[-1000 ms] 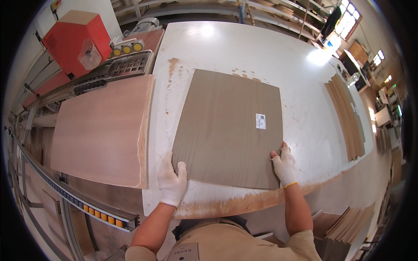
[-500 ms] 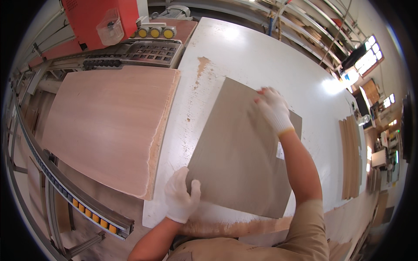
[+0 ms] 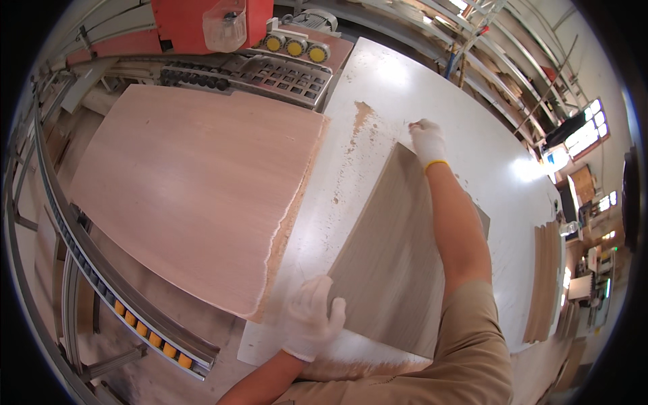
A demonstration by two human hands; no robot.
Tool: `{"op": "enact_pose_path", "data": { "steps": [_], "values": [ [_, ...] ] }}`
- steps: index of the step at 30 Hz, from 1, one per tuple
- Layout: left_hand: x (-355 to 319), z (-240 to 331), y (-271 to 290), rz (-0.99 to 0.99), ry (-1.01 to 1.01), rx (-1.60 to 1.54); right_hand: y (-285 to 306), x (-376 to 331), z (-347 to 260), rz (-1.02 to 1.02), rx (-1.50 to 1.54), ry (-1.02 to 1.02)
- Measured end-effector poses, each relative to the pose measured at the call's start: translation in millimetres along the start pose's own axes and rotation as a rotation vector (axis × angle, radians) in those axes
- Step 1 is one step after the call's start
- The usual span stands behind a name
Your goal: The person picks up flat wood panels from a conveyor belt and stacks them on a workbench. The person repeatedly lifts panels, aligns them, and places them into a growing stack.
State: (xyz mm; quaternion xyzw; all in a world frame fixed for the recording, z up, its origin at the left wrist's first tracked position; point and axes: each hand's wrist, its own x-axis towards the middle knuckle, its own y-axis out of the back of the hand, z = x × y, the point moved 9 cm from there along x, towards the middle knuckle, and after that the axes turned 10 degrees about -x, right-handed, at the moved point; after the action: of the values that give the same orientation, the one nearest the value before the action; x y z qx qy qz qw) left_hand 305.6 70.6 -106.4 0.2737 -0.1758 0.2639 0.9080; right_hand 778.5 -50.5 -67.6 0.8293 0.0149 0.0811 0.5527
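A flat grey-brown board (image 3: pixel 395 250) lies on the white table (image 3: pixel 412 88). My left hand (image 3: pixel 309 324), in a white glove, grips the board's near left corner. My right hand (image 3: pixel 427 140), also gloved, reaches across to the board's far left corner and holds its edge there. My right forearm lies over the board's middle and hides part of it.
A large reddish plywood sheet (image 3: pixel 196 189) lies to the left, overlapping the table's left edge. A red machine (image 3: pixel 202 23) with yellow rollers (image 3: pixel 295 46) stands at the back. A roller rail (image 3: pixel 135 317) runs along the lower left. Thin wood strips (image 3: pixel 545 283) lie at the right.
My right hand has moved from the board's near right corner across to its far left corner. My left hand has stayed on the near left corner.
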Motion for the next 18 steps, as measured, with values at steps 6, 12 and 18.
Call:
{"op": "enact_pose_path", "data": {
  "steps": [6, 12, 18],
  "values": [
    [5, 5, -1, -0.085, 0.04, -0.018, 149, -132, 135, 0.237, 0.159, 0.243],
    [1, 5, 7, 0.051, -0.001, -0.086, 266, -422, 388, 0.136, -0.099, -0.418],
    [-8, -2, 2, 0.073, 0.043, -0.091, 276, -631, 471, -0.436, -0.439, -0.657]
  ]
}}
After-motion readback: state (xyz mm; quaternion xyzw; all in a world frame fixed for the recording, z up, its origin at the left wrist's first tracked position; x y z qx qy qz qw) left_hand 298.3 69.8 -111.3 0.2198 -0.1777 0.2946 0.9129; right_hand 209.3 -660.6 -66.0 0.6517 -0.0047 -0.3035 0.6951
